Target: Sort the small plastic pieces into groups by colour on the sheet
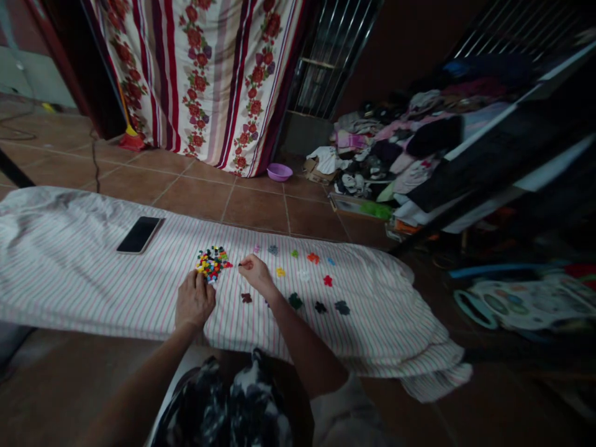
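Note:
My right hand (257, 273) is closed in a pinch on a small dark piece (240, 266), just right of a mixed pile of tiny coloured pieces (213, 262). At the pile's near edge lies my left hand (195, 299), its fingers reaching to the pieces and apparently holding nothing. Right of my hands, small clusters sorted by colour are spread out: an orange cluster (313, 257), a yellow cluster (280, 272), a red cluster (328, 280), a dark green cluster (295, 301), a black cluster (320, 307) and several others. My right forearm partly hides a purple cluster (267, 303).
A striped cloth (93, 273) covers the long surface under the pieces. A phone (139, 235) lies on it to the left. Beyond are a floral curtain (200, 81), a purple basin (279, 172) and a heap of clothes (400, 136) on the tiled floor.

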Available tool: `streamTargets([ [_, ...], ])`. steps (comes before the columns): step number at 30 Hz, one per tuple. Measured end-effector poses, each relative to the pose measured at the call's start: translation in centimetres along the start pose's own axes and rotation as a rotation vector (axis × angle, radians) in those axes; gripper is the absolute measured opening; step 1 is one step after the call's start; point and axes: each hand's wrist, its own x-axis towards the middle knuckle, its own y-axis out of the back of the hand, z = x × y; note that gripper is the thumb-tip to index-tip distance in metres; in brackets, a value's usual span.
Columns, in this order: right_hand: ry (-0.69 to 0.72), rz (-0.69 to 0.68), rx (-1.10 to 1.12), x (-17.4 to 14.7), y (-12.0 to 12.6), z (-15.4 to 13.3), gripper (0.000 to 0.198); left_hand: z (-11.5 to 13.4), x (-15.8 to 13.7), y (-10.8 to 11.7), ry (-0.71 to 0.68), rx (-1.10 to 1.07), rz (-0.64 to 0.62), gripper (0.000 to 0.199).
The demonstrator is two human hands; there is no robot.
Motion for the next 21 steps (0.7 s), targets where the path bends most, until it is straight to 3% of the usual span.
streamTargets([
  [12,0.048,0.231,0.041,-5.5,8.8,4.6,0.028,0.0,0.1,0.3,-0.001,0.089,-0.014,0.031],
  [17,0.008,0.429,-0.206,-8.9,13.4,7.0,0.031,0.2,0.1,0.6,0.008,0.107,-0.019,0.031],
  [21,0.032,0.474,-0.349,-11.0,16.1,9.1,0.034,0.2,0.1,0.6,-0.001,0.086,-0.004,0.031],
])
